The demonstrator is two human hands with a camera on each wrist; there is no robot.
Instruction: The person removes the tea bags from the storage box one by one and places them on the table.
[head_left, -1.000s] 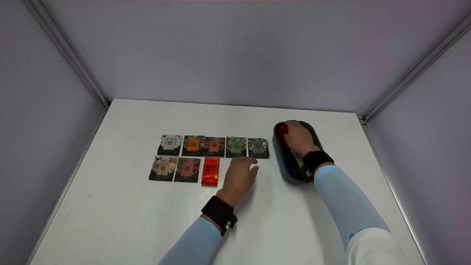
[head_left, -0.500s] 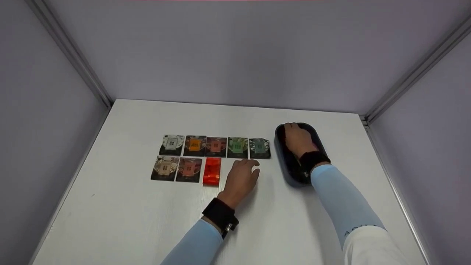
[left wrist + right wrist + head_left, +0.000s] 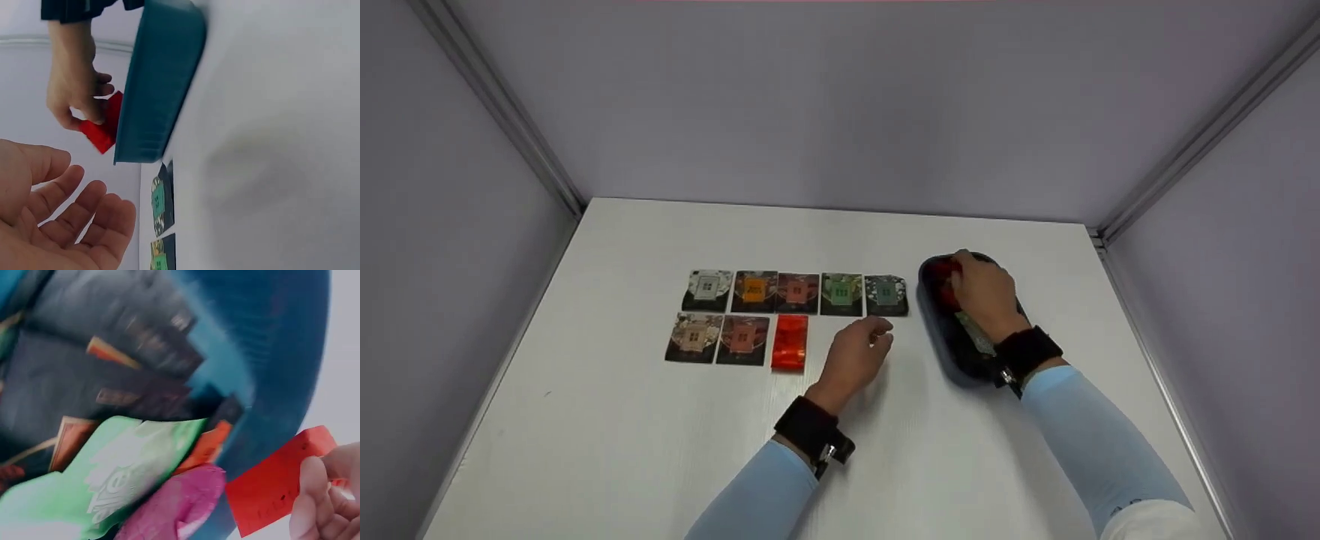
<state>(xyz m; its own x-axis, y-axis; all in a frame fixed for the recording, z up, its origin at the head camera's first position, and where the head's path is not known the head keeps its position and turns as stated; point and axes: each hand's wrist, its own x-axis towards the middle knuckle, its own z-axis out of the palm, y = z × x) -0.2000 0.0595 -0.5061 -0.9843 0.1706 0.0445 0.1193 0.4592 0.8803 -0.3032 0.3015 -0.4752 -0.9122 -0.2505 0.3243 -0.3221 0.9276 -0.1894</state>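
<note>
The tub (image 3: 160,84) is coloured blue and the held packet (image 3: 267,492) red. White letters (image 3: 112,489) are printed on a green bag (image 3: 163,439)

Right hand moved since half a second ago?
Yes: in the head view, the right hand has shifted right and down, judged against the table.

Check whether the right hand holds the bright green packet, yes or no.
No, the right wrist view shows the right hand pinching a red packet, while the bright green packet lies in the blue container.

free tabletop (image 3: 922,457) in front, tub wall (image 3: 162,84) blocking sideways passage
</note>
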